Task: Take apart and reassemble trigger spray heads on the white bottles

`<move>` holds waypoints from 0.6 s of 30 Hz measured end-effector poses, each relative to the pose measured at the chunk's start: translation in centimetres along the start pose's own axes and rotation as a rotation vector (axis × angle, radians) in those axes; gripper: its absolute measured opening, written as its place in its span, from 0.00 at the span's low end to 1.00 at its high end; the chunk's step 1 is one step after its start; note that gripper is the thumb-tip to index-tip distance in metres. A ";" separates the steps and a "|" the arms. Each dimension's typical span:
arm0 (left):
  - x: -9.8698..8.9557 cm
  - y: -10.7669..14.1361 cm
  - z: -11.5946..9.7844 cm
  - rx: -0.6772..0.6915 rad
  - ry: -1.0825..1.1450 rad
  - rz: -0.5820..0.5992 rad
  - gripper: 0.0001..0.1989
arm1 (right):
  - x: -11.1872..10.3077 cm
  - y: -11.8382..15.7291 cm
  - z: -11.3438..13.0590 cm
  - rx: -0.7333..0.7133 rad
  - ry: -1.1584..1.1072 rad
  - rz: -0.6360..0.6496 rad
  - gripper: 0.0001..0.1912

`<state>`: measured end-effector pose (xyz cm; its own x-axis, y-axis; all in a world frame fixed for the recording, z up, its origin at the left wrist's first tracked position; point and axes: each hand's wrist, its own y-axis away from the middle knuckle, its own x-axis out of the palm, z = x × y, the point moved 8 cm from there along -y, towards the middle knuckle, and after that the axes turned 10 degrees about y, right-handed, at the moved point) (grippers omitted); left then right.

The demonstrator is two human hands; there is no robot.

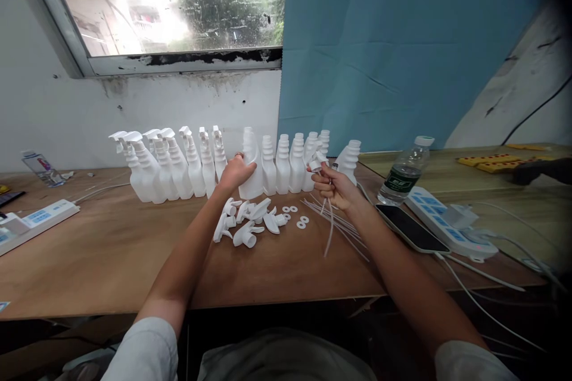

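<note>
My left hand is wrapped round a white open-necked bottle standing in the row. Held up in my right hand is a white spray head, with a thin clear tube hanging below the fingers. Left of my left hand stand several bottles with spray heads fitted. Several bottles without heads stand between my hands and behind the right one. Loose spray heads lie in front, beside small white rings and thin tubes.
A water bottle, a phone and a power strip are on the right of the brown table. Another power strip and a clear bottle lie at the left. Cables run off the right side.
</note>
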<state>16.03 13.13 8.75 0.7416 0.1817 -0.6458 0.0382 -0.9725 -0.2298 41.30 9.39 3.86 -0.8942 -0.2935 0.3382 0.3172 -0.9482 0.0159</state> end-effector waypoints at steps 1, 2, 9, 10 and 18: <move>0.3 -0.1 0.2 0.000 -0.005 0.001 0.31 | 0.1 0.0 0.0 0.000 -0.019 0.019 0.11; 0.6 -0.2 0.4 0.002 -0.008 0.002 0.31 | 0.2 0.0 0.0 -0.007 -0.040 0.025 0.09; 2.7 -0.6 1.6 0.014 -0.017 -0.024 0.31 | -0.3 -0.5 -0.6 -0.031 -0.030 -0.029 0.03; 3.0 -0.6 1.8 0.016 -0.016 -0.028 0.30 | -0.5 -0.7 -1.1 -0.005 -0.024 -0.041 0.04; 4.3 0.1 2.2 0.035 -0.007 -0.083 0.27 | -1.4 -1.9 -3.8 0.048 0.032 -0.141 0.06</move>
<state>17.76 14.17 4.30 0.7321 0.2624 -0.6287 0.0757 -0.9485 -0.3077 40.74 11.14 -0.27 -0.9402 -0.1625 0.2993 0.2022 -0.9736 0.1064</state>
